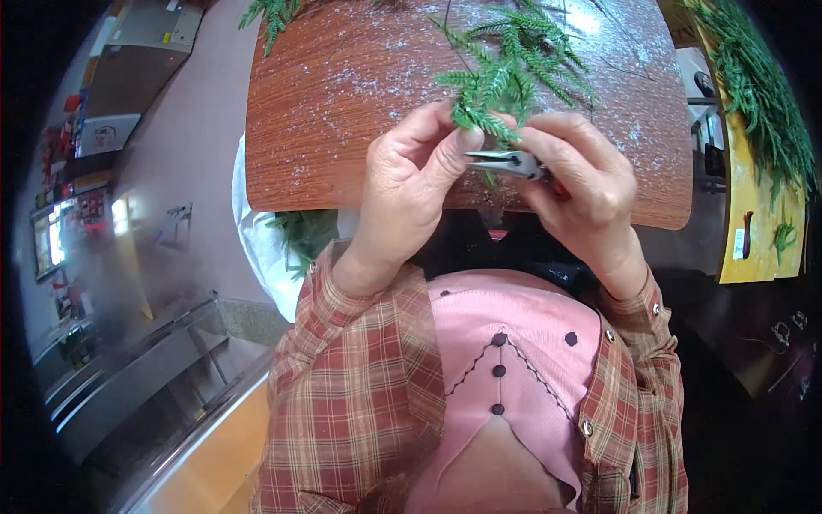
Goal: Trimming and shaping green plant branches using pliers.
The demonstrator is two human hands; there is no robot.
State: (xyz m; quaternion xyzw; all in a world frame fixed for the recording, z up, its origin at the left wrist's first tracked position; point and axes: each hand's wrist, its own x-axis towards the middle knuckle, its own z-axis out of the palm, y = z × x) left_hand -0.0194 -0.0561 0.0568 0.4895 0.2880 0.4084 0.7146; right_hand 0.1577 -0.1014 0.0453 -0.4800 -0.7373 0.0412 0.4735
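Sprig (485,122), pinched by left hand (409,176), stretches away past its fingers (446,159) (pliers (514,163), gripped by right hand (592,170), point leftward beside them).

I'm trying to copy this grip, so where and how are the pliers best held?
Probably by the red handle, coming from the right, where the right hand wraps it. The pliers lie nearly level, their slim jaws pointing left toward the left hand and just below the green sprig, so gripping from the left would likely crowd the tips.
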